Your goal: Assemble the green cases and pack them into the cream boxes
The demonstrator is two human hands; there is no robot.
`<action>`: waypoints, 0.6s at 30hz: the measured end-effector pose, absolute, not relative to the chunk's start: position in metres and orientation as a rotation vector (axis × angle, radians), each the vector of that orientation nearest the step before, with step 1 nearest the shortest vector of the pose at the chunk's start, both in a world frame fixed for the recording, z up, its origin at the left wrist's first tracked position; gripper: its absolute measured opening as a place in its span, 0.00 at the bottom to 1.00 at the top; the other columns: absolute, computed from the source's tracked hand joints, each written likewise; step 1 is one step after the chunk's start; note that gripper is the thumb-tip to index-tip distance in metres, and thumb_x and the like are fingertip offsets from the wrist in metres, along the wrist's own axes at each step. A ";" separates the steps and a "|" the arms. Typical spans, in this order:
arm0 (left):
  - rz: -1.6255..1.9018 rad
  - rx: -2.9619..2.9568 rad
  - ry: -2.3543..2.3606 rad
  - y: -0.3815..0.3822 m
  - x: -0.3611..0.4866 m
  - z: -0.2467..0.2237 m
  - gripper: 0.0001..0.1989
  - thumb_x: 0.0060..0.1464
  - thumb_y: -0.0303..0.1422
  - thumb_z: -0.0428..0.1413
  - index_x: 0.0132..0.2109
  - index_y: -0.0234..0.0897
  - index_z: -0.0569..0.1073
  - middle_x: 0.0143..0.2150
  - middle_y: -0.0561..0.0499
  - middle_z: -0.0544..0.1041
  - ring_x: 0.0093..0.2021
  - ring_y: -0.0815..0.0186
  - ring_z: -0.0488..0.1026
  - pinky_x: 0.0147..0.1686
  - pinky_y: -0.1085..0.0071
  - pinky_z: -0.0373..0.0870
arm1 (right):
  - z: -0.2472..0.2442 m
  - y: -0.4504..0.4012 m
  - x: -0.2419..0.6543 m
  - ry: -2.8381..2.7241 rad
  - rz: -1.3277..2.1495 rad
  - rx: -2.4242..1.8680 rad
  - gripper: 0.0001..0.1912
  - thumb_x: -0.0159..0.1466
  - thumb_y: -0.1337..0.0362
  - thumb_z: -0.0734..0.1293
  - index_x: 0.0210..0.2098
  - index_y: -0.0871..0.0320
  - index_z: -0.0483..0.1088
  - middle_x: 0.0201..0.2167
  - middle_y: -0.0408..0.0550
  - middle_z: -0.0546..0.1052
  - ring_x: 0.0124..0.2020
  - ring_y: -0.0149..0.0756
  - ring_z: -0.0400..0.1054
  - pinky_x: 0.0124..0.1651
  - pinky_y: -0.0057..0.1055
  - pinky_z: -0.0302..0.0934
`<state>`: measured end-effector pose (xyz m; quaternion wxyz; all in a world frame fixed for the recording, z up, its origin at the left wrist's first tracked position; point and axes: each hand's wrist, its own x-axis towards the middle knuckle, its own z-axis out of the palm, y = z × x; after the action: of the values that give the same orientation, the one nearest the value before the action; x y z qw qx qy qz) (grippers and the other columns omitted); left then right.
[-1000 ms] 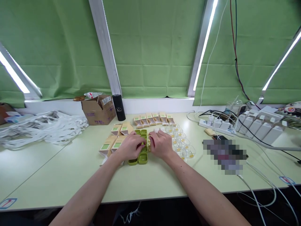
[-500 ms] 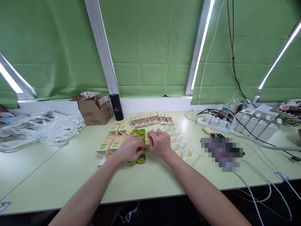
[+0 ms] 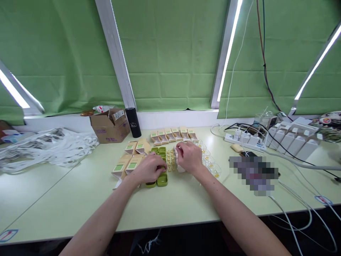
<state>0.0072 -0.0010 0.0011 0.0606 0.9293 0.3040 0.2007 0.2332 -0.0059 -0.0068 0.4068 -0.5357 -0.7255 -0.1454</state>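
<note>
Two columns of small green square-shaped containers (image 3: 162, 180) lie in the middle of the table. My left hand (image 3: 151, 168) is over them, fingers curled together at one container; whatever they pinch is hidden. To the right of the containers are rows of small yellow pieces (image 3: 171, 164). Beside these runs a row of small white pieces (image 3: 180, 169), partly covered by my right hand (image 3: 189, 156). Its fingers are closed at the row, and I cannot make out what is in them. Clear plastic covers (image 3: 213, 168) with yellow spots lie right of that hand.
Open kraft boxes with green labels (image 3: 134, 164) stand at the left, and more small boxes (image 3: 176, 134) line the back. Further left are a carton (image 3: 110, 129), a black cylinder (image 3: 133, 122) and white straps (image 3: 50, 149). A power strip (image 3: 245, 139) and cables lie right.
My right hand has moved right, from the yellow pieces to the white ones, uncovering the yellow rows. My left hand stays over the green containers. The view has shifted slightly.
</note>
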 end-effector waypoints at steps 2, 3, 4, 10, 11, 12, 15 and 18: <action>0.713 2.802 0.989 0.002 0.003 0.001 0.08 0.59 0.27 0.57 0.37 0.40 0.81 0.30 0.52 0.81 0.32 0.62 0.75 0.44 0.61 0.64 | -0.003 -0.009 0.240 -1.894 -0.377 -1.273 0.07 0.68 0.68 0.66 0.34 0.55 0.75 0.28 0.47 0.79 0.32 0.38 0.68 0.31 0.33 0.46; 0.778 2.789 1.048 0.004 0.001 0.001 0.08 0.60 0.28 0.57 0.38 0.40 0.81 0.30 0.51 0.82 0.32 0.62 0.75 0.44 0.60 0.65 | -0.002 -0.011 0.242 -1.954 -0.394 -1.210 0.08 0.68 0.69 0.66 0.33 0.56 0.75 0.27 0.47 0.78 0.31 0.37 0.66 0.32 0.34 0.46; 0.854 2.764 1.120 0.005 -0.001 0.001 0.08 0.61 0.29 0.56 0.39 0.39 0.81 0.31 0.50 0.82 0.32 0.62 0.75 0.45 0.60 0.65 | -0.004 -0.014 0.244 -2.028 -0.422 -1.133 0.08 0.67 0.70 0.66 0.32 0.56 0.75 0.26 0.46 0.77 0.31 0.37 0.65 0.32 0.34 0.47; 1.417 2.316 1.482 0.015 -0.012 0.000 0.10 0.64 0.33 0.55 0.44 0.38 0.81 0.32 0.50 0.81 0.31 0.62 0.73 0.42 0.63 0.69 | -0.025 -0.028 0.245 -2.296 -0.541 -0.845 0.08 0.64 0.73 0.66 0.29 0.58 0.72 0.27 0.48 0.75 0.33 0.38 0.60 0.37 0.38 0.47; 1.496 2.197 1.497 0.016 -0.013 0.000 0.10 0.64 0.34 0.55 0.45 0.38 0.81 0.31 0.51 0.80 0.30 0.63 0.73 0.39 0.65 0.68 | -0.028 -0.030 0.244 -2.315 -0.515 -0.836 0.07 0.64 0.72 0.67 0.30 0.58 0.72 0.28 0.48 0.75 0.33 0.39 0.60 0.38 0.38 0.47; 1.563 2.080 1.495 0.018 -0.015 0.000 0.11 0.64 0.34 0.55 0.46 0.38 0.80 0.30 0.51 0.79 0.29 0.64 0.72 0.36 0.67 0.68 | -0.030 -0.031 0.243 -2.330 -0.491 -0.833 0.07 0.65 0.71 0.67 0.30 0.58 0.72 0.28 0.49 0.75 0.34 0.39 0.60 0.39 0.38 0.47; 1.690 1.778 1.421 0.023 -0.018 0.000 0.12 0.62 0.37 0.56 0.48 0.38 0.80 0.28 0.52 0.77 0.29 0.64 0.73 0.33 0.69 0.67 | -0.033 -0.035 0.241 -2.368 -0.429 -0.797 0.06 0.66 0.70 0.68 0.32 0.58 0.73 0.29 0.49 0.76 0.35 0.40 0.61 0.39 0.38 0.47; 1.733 1.577 1.325 0.026 -0.020 0.000 0.13 0.59 0.39 0.58 0.47 0.37 0.79 0.27 0.52 0.76 0.29 0.64 0.74 0.31 0.71 0.67 | -0.034 -0.038 0.237 -2.408 -0.387 -0.747 0.05 0.67 0.71 0.67 0.37 0.58 0.75 0.29 0.48 0.77 0.35 0.40 0.62 0.41 0.38 0.49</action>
<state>-0.0200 0.0256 0.0000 0.2230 0.5711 0.4800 0.6275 0.2368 -0.0379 -0.0341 0.2912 -0.2802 -0.9031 -0.1453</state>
